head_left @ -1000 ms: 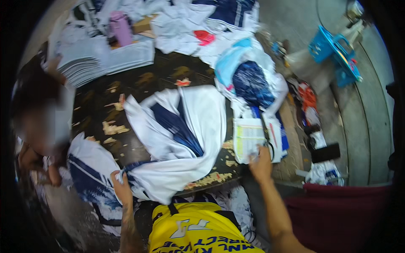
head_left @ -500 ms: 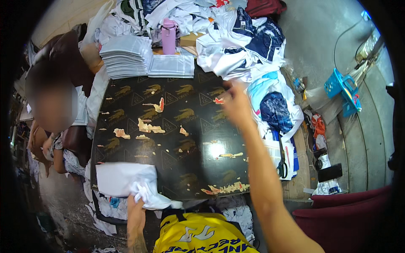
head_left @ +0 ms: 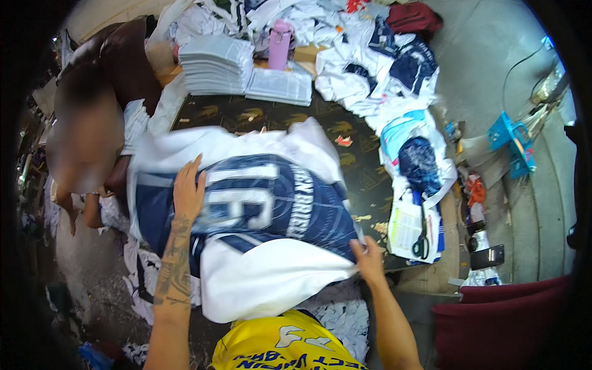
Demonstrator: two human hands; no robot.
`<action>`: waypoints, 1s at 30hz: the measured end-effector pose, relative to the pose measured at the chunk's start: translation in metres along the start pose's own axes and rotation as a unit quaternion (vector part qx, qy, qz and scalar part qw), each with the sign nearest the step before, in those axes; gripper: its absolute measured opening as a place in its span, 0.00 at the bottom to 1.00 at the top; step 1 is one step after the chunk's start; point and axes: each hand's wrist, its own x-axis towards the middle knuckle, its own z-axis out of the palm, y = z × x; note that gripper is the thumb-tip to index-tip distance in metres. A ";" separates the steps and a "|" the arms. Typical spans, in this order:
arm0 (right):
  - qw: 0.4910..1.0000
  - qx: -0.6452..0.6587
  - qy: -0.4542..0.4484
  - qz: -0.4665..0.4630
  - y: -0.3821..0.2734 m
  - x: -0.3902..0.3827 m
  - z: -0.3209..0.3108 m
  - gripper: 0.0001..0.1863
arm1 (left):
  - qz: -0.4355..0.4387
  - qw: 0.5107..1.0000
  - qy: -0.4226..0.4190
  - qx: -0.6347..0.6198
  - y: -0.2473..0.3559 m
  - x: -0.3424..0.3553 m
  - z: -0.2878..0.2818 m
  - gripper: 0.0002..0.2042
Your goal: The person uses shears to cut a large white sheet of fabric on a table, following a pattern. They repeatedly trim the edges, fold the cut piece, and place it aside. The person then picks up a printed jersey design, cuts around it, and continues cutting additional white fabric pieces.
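Note:
A navy and white sports jersey (head_left: 302, 203) with large white print lies spread, partly rumpled, over the dark table (head_left: 354, 139). On its printed side, left of the middle, my left hand (head_left: 190, 188) rests flat with the fingers stretched out. At the near right corner my right hand (head_left: 369, 259) pinches the jersey's edge. A white part of the cloth (head_left: 271, 274) bulges up and hangs over the table's near edge. The far white part is blurred by motion.
Behind the jersey stand stacks of folded packs (head_left: 216, 65) and a pink bottle (head_left: 280, 46). Heaped garments (head_left: 351, 71) line the far right. Scissors (head_left: 422, 237) lie on papers (head_left: 401, 228) at the right edge. Another person (head_left: 86, 139) sits at the left.
My left hand has moved from a folded white cloth at the near left onto the jersey. My right hand has come back from the far right side and now holds the jersey, which covers the table.

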 end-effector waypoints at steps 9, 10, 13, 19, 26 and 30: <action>0.945 -0.237 0.166 -0.153 0.024 0.011 -0.019 0.30 | -0.275 0.913 0.127 0.274 -0.025 -0.120 0.045 0.32; 0.937 -0.255 0.138 -0.194 0.014 0.032 -0.007 0.31 | -0.143 0.948 0.154 0.239 -0.030 -0.103 0.044 0.32; 0.927 -0.333 0.046 -0.168 0.002 0.100 0.037 0.34 | -0.087 0.976 0.053 0.192 -0.057 -0.029 0.049 0.33; 0.889 -0.422 0.007 -0.179 -0.022 0.241 0.079 0.42 | -0.059 0.955 0.004 0.290 -0.118 0.118 0.057 0.36; 0.889 -0.452 -0.044 -0.058 -0.042 0.305 0.097 0.42 | -0.060 0.946 -0.024 0.318 -0.153 0.189 0.075 0.39; 0.866 -0.480 0.036 -0.133 -0.052 0.345 0.112 0.44 | -0.064 0.941 -0.028 0.331 -0.141 0.249 0.086 0.41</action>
